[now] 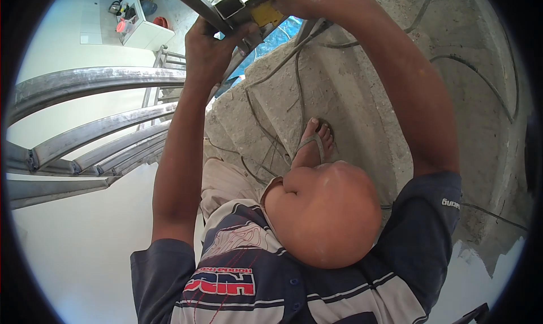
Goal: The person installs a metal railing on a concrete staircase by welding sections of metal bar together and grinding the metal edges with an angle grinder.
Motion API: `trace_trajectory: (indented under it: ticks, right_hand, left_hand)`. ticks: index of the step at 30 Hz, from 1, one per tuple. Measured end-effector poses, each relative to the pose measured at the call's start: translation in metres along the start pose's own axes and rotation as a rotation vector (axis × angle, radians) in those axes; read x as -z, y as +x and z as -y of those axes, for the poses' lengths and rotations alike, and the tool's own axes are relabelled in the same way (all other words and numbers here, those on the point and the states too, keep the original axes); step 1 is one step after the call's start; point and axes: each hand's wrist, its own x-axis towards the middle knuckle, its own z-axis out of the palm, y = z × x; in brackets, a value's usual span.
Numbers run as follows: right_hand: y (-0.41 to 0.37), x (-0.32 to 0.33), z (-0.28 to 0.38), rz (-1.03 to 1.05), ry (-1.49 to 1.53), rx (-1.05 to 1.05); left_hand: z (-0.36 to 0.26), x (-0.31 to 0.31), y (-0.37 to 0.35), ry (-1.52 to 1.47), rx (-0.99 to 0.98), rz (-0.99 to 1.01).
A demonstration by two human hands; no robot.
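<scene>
My left hand (208, 50) is closed around a grey square metal tube near the top of the view, its thumb reaching right along the underside. The open end of a square tube (228, 6) shows just above it. My right hand (300, 0) is at the top edge, fingers closed at a yellow block-like piece (266, 13) that lies against the metal beside the tube end. I cannot tell exactly what the yellow piece is. Some of the right fingers are cut off by the frame edge.
Metal railing bars (102, 83) run along the left. Rough concrete stairs (277, 92) lie below, with dark cables (254, 106) trailing over them. My sandalled foot (314, 143) stands on a step. A white counter (144, 35) with kitchen items is far below, and blue sheeting (277, 38) shows between.
</scene>
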Motion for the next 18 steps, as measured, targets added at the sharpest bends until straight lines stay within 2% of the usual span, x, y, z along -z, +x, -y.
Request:
trace_trajectory:
  ticks: [2, 4, 11, 18]
  right_hand:
    - [-0.015, -0.007, 0.017, 0.124, 0.005, 0.101]
    - [-0.017, -0.011, 0.019, 0.137, -0.002, 0.112]
    - [0.021, -0.002, -0.021, -0.200, -0.124, -0.181]
    - [0.017, -0.001, -0.023, -0.207, -0.154, -0.115]
  left_hand:
    - [0.003, 0.003, 0.004, 0.002, -0.028, 0.007]
    - [0.001, 0.005, 0.004, 0.005, -0.054, 0.018]
    - [-0.005, 0.002, 0.002, -0.011, -0.011, 0.003]
    - [0.009, 0.002, 0.003, 0.003, -0.053, -0.014]
